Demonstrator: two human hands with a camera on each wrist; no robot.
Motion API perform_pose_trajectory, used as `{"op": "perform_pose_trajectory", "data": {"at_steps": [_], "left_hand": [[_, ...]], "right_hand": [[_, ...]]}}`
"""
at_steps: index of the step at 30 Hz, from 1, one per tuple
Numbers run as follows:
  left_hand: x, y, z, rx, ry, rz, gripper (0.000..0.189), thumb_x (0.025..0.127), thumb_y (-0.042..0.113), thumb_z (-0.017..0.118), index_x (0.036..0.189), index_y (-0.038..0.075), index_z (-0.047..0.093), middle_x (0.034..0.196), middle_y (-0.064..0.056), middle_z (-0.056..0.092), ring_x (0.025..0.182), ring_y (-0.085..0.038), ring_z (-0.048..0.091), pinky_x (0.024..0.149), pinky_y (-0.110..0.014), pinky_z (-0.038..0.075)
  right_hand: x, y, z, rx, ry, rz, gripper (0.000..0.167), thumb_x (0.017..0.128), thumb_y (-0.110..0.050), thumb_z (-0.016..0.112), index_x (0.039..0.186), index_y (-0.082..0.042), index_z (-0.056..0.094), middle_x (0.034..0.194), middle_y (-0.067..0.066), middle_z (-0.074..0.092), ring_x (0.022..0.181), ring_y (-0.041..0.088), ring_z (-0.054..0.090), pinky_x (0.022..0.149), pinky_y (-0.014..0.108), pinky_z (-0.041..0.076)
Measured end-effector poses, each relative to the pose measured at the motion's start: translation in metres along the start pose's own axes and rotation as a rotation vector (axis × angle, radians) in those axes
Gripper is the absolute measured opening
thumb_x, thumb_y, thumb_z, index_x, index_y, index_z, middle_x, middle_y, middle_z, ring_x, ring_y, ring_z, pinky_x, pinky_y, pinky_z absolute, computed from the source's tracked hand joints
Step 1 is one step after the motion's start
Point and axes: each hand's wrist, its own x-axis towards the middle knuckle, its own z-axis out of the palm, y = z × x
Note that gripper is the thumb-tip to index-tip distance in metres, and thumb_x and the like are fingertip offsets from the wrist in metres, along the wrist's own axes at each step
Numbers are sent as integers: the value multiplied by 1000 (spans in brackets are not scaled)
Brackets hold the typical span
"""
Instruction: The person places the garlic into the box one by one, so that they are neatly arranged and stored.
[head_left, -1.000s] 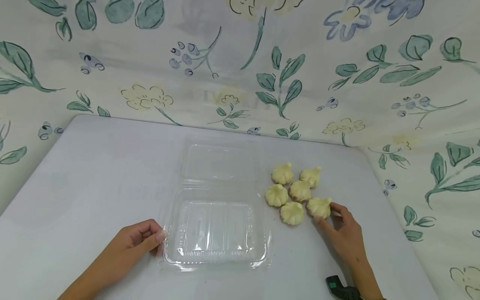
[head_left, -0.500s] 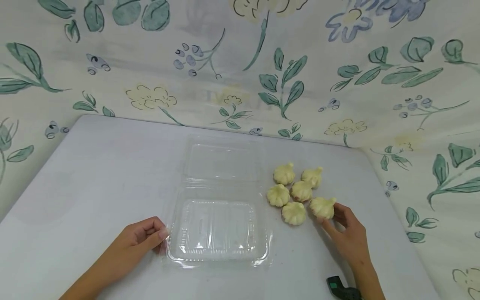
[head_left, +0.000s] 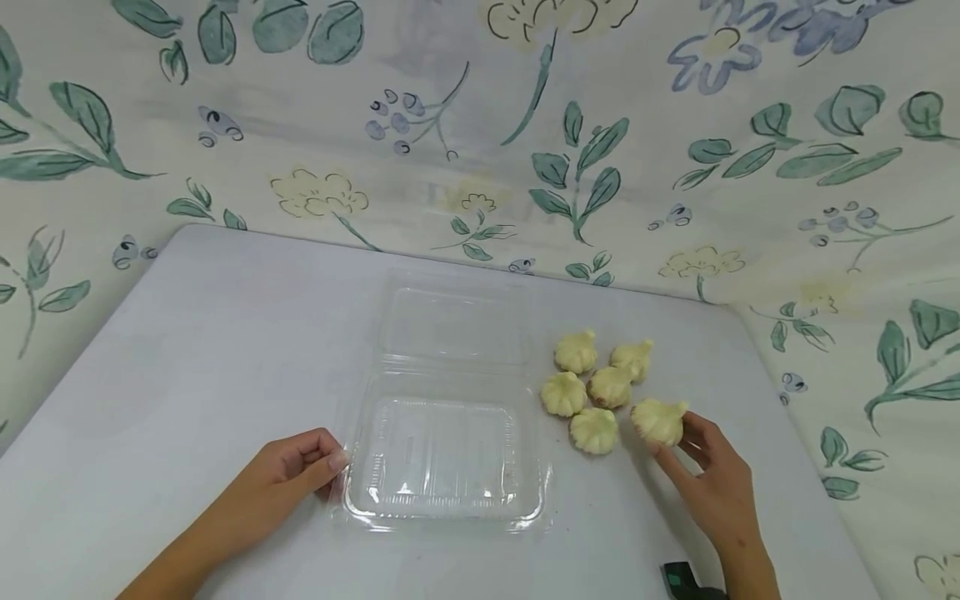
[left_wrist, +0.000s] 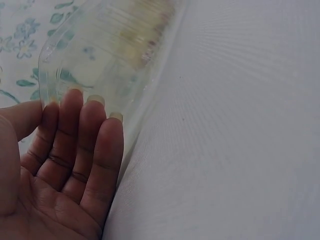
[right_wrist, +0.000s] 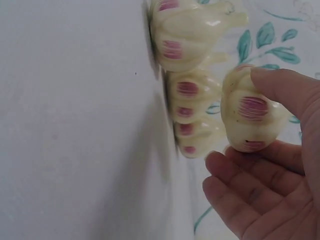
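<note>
A clear plastic clamshell container (head_left: 446, 450) lies opened flat on the white table, its lid (head_left: 457, 325) folded back toward the far side. My left hand (head_left: 288, 475) pinches the container's left rim between thumb and index finger; the left wrist view shows the other fingers (left_wrist: 102, 140) against its outside wall. In my right hand (head_left: 716, 492) is a pale garlic bulb (right_wrist: 250, 110) with purple streaks, pinched between thumb and fingertips. It is raised off the table in the right wrist view. Several more garlic bulbs (head_left: 594, 431) sit clustered right of the container.
The white table (head_left: 247, 333) ends at a back edge against a floral cloth (head_left: 480, 125), which hangs behind and along the sides. A black strap or device (head_left: 686, 582) shows by my right wrist at the bottom edge.
My right hand has drawn its garlic bulb slightly to the right and away from the cluster, lifting it off the table. The left hand keeps its pinch on the container. The head view has shifted slightly.
</note>
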Motion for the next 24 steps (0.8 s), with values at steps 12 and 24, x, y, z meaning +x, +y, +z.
{"op": "perform_pose_trajectory", "data": {"at_steps": [12,24], "left_hand": [[-1,-1,-5,-23,-17,-9,15,109,10,55,98,7,65,84,-8,67,78,-23,66,75,-32,58],[-1,-2,-6,-26,-12,-29,15,109,11,56,98,7,65,84,-9,68,78,-23,67,75,-33,59]], "right_hand": [[-6,-26,-6,43,21,-13,59,91,-12,84,140,2,56,135,16,63,113,-17,50,94,4,41],[-14,-55,-10,24,2,-161,59,87,-4,86,138,0,58,132,11,64,117,-15,52,95,5,41]]}}
